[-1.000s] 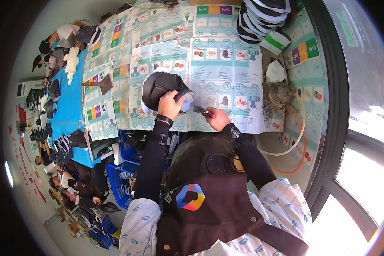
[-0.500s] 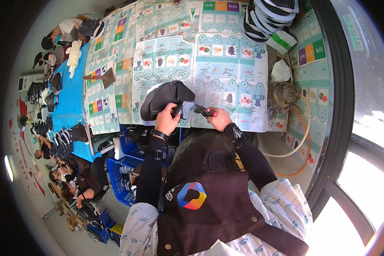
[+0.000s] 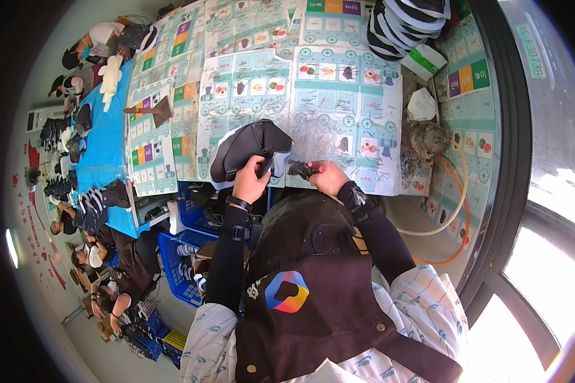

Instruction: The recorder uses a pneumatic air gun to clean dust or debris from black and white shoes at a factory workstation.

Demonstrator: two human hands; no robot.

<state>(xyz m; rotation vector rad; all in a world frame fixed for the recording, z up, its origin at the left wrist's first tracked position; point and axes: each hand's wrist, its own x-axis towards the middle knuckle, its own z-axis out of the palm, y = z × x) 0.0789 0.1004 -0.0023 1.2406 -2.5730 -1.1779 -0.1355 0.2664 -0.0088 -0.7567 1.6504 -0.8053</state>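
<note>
Now, left hand (image 3: 249, 184), floppy black shoe upper (image 3: 248, 150)

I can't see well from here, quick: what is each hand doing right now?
Left hand: closed on the dark shoe upper.
Right hand: closed on a small brush with a pink handle.

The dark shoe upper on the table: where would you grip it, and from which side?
Probably the near rim of the dark shoe upper, from the person's side: that edge faces them, and the left hand already pinches it there, leaving the right hand with its red-handled tool room alongside.
</note>
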